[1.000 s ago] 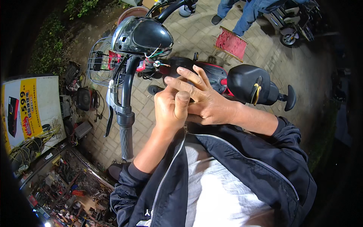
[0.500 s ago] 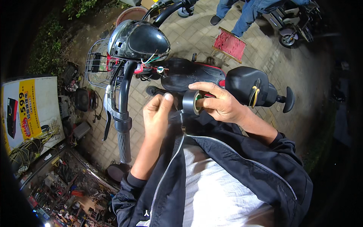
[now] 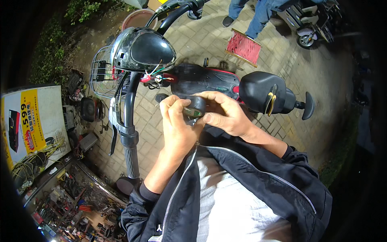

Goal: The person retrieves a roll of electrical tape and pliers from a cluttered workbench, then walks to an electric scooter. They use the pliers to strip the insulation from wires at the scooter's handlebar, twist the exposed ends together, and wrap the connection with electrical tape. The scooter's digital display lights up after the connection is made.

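One round black roll of tape (image 3: pixel 196 105) here, my left fingers (image 3: pixel 175 113) and right fingers (image 3: pixel 219 99) both clamped on it, rounded black scooter seat (image 3: pixel 262 89) off to my right.

On my feed the middle is lit strongly and the surroundings drop to near black, darkest down the right side. The white shirt (image 3: pixel 238 201) at lower centre is blown out, its folds lost in glare, with a shadow across its upper part. I get a hard reflection on the glossy headlamp housing (image 3: pixel 151 50), upper left of centre, and a speck of glare at the bottom edge, lower left. The left hand (image 3: pixel 177 123) and right hand (image 3: pixel 229 115) come through bright and slightly soft. Fisheye curvature bends the sign (image 3: pixel 36 121) at far left, and the foliage (image 3: pixel 50 60), upper left, looks dim.
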Demonstrator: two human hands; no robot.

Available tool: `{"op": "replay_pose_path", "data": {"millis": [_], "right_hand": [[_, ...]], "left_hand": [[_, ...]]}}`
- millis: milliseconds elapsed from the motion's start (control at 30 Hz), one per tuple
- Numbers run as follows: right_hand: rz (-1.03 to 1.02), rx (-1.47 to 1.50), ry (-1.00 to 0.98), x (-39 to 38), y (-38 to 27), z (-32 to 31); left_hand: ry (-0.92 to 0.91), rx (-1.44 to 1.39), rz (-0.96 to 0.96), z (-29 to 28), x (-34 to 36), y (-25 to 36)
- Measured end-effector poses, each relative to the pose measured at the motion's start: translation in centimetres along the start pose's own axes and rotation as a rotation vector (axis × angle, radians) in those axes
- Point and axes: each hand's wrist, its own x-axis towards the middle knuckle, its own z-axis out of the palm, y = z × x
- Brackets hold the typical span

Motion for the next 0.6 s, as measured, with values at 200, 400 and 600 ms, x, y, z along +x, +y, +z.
{"op": "replay_pose_path", "data": {"millis": [200,400,600], "right_hand": [[-0.200,-0.419,-0.038,1.4,-1.6,-1.7],[0.002,-0.083,0.149,1.4,-1.0,-1.4],[-0.196,-0.293,-0.067,1.1,0.0,-0.4]], "left_hand": [[-0.204,-0.452,-0.327,-1.4,0.1,0.5],[-0.104,-1.013,-0.626,-1.9,0.3,1.5],[-0.037,-0.871,-0.713,-2.4,0.4,2.6]]}}
